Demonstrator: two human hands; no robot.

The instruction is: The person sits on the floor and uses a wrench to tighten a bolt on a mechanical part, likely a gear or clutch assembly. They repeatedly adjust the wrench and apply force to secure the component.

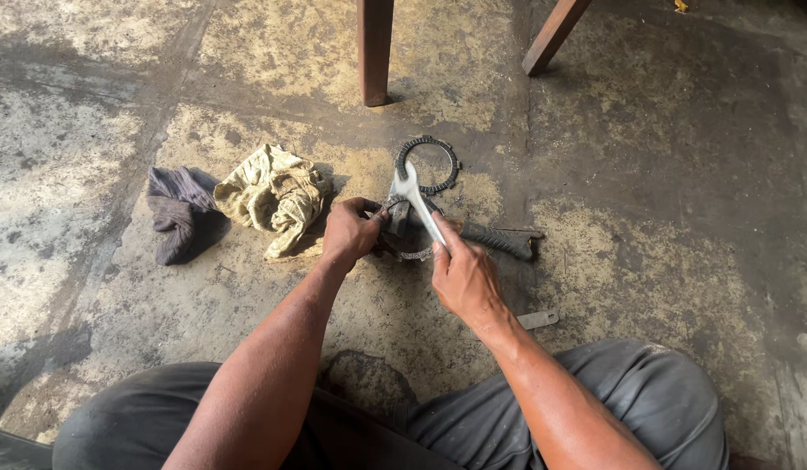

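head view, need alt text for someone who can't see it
Seated on a stained concrete floor, a person's right hand works a wrench on a small metal part gripped by the left hand. A toothed ring and two rags lie nearby.

Small metal part [395,228] mostly hidden under left hand [351,231], kind unclear. Wrench [418,204] lower end covered by right hand [462,278]. Two wooden legs [375,48] beyond toothed ring [428,164] cut off by top edge.
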